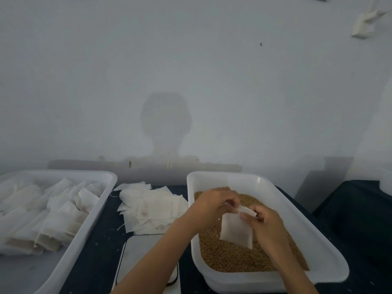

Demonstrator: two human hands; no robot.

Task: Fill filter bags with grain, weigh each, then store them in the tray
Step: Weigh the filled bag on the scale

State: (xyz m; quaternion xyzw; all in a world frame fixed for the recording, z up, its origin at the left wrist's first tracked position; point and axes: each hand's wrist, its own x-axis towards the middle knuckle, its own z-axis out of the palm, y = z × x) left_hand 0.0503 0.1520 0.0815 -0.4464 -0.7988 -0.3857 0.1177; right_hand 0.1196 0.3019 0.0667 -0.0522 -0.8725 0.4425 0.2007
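Observation:
A white filter bag (pixel 236 230) hangs above the grain (pixel 233 257) in the white tub (pixel 331 262) on the right. My left hand (pixel 214 203) pinches the bag's top edge at the left. My right hand (pixel 265 223) pinches the same top edge at the right, so the bag is held between both hands. A loose pile of flat filter bags (pixel 150 205) lies on the dark table between the two containers. The white tray (pixel 93 228) on the left holds several filled bags (pixel 42 213). A white scale (pixel 140 262) sits below the pile, partly under my left forearm.
The table (pixel 99 255) is dark and runs along a pale wall. A dark surface and a white object stand at the far right (pixel 386 183). Loose threads trail from the bag pile toward the tray.

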